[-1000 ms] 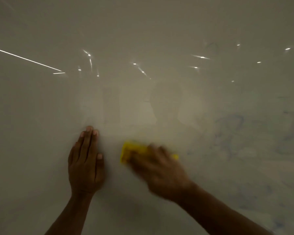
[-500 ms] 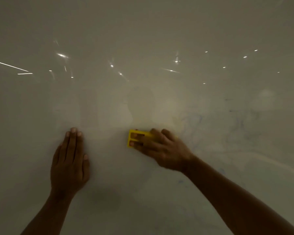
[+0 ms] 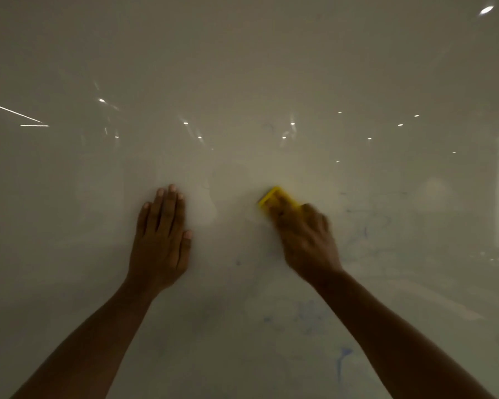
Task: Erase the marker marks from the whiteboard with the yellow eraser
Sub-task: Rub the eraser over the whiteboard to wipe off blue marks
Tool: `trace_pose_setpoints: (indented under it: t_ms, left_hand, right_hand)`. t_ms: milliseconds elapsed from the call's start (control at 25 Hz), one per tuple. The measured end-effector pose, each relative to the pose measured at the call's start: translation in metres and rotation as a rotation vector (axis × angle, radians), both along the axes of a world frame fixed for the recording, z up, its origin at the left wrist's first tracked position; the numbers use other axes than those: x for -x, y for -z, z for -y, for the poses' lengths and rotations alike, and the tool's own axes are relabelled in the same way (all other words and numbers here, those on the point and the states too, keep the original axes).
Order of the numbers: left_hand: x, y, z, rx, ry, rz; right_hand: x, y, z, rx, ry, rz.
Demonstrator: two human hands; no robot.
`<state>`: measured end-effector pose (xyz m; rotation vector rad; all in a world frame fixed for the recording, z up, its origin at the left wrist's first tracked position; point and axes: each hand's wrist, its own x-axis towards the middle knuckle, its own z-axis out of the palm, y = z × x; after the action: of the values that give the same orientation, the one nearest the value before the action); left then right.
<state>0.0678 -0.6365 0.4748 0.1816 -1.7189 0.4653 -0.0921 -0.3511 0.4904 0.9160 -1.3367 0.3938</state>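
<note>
A glossy whiteboard (image 3: 242,67) fills the whole view. My right hand (image 3: 307,240) presses the yellow eraser (image 3: 275,198) flat against the board a little right of centre; the hand is motion-blurred and covers the eraser's lower part. My left hand (image 3: 162,240) lies flat on the board to the left, fingers together and pointing up, holding nothing. Faint blue marker marks (image 3: 311,315) smear the board below my right hand, with a short blue stroke (image 3: 342,361) lower down and thin traces (image 3: 366,226) to the right.
Ceiling lights reflect as bright spots (image 3: 291,123) and a bright streak (image 3: 12,112) across the upper board. Both forearms reach up from the bottom edge of the view.
The eraser and my right hand have swept across the board and now sit tilted, further from my left hand. The view has shifted; my left hand stays flat on the board.
</note>
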Motion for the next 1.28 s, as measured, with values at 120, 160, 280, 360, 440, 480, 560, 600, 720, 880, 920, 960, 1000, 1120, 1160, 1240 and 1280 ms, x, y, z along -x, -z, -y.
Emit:
trace_pose_setpoints:
  t_ms: [120,160,280,360,440,480,560,600,720,880,920,960,1000,1120,1160,1240,1280]
  left_hand:
    - [0.028,-0.028,-0.035,0.091,0.02,0.028]
    - [0.037,-0.033,-0.045,0.088,0.03,0.025]
    - [0.059,-0.043,-0.067,0.088,0.049,-0.009]
    - [0.067,-0.055,-0.077,0.139,0.073,0.01]
    - [0.073,-0.065,-0.082,0.213,0.083,0.036]
    - [0.076,-0.069,-0.082,0.241,0.087,0.041]
    - [0.081,-0.072,-0.081,0.261,0.107,0.022]
    - [0.081,-0.071,-0.081,0.262,0.111,0.012]
    - [0.078,-0.067,-0.084,0.248,0.103,-0.005]
    - [0.077,-0.058,-0.09,0.203,0.136,-0.061]
    - [0.077,-0.057,-0.09,0.193,0.133,-0.07]
    - [0.078,-0.056,-0.09,0.187,0.13,-0.073]
    - [0.078,-0.054,-0.091,0.183,0.13,-0.075]
    - [0.077,-0.053,-0.088,0.185,0.153,-0.065]
    - [0.078,-0.053,-0.087,0.186,0.163,-0.065]
    - [0.079,-0.053,-0.084,0.185,0.183,-0.059]
    - [0.079,-0.053,-0.083,0.184,0.193,-0.052]
  right_hand:
    - [0.016,-0.014,-0.032,-0.368,0.102,-0.302]
    - [0.026,-0.021,-0.048,-0.226,0.106,-0.195]
    - [0.035,-0.005,-0.07,0.222,0.096,0.2]
    - [0.04,0.021,-0.079,-0.104,0.183,0.01]
    - [0.052,0.017,-0.115,-0.25,0.258,-0.093]
    - [0.059,0.008,-0.131,-0.122,0.26,-0.006]
    - [0.067,-0.002,-0.145,0.274,0.218,0.255]
    - [0.065,0.001,-0.138,0.343,0.197,0.295]
    - [0.048,0.019,-0.108,-0.117,0.206,0.012]
    - [0.056,-0.008,-0.148,-0.072,0.365,-0.036]
    - [0.06,-0.019,-0.158,0.102,0.354,0.099]
    - [0.062,-0.026,-0.163,0.221,0.348,0.192]
    - [0.063,-0.025,-0.161,0.277,0.347,0.225]
    - [0.061,0.012,-0.131,0.217,0.235,0.162]
    - [0.061,0.028,-0.123,0.167,0.201,0.142]
    - [0.068,0.053,-0.129,0.032,0.162,0.1]
    - [0.077,0.058,-0.141,-0.024,0.158,0.051]
